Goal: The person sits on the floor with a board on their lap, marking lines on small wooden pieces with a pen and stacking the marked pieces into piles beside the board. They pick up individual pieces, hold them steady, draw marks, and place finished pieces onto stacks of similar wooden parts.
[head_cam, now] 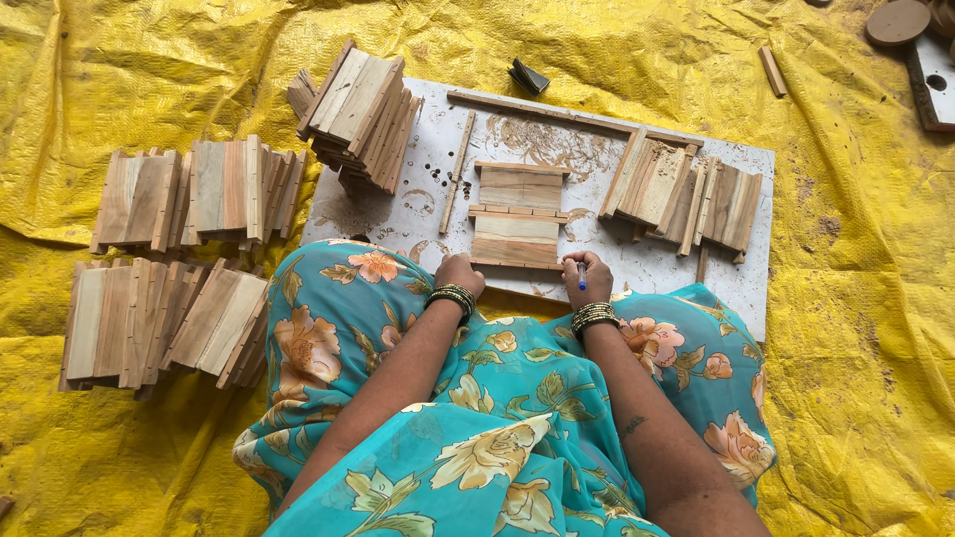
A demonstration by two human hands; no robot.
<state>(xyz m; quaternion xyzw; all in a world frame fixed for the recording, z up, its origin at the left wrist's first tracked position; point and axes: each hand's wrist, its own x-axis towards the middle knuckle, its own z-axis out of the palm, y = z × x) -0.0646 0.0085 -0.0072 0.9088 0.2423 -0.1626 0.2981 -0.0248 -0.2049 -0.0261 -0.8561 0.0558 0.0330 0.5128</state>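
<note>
1. Lying flat at the middle of the white work board (418,214): a small wooden panel (517,216) of pale slats with thin cross strips, its near edge just beside both hands.
2. Left hand (460,272) curling into a loose fist, resting at the panel's lower left corner, gripping nothing visible; beaded bangles sitting on the wrist.
3. Right hand (589,278) clenching around a blue pen (581,274), tip pointing down at the board by the panel's lower right corner; bangles on this wrist too.
4. Lying loose on the board: a thin stick (457,172) left of the panel, a long strip (557,116) along the far edge.
5. Leaning in an overlapped row on the board's right part: a batch of slat pieces (681,194).
6. Overhanging the board's far left corner: a tilted stack of wooden pieces (358,114).
7. Spreading left of the board on the yellow tarp (149,60): two more fanned rows of pieces, far row (199,192), near row (164,320), well apart from the hands.
8. Sitting beyond the board's far edge: a small dark object (528,77), kind unclear.
9. Covering the lap beneath both forearms: turquoise floral cloth (517,398), overlapping the board's near edge.
</note>
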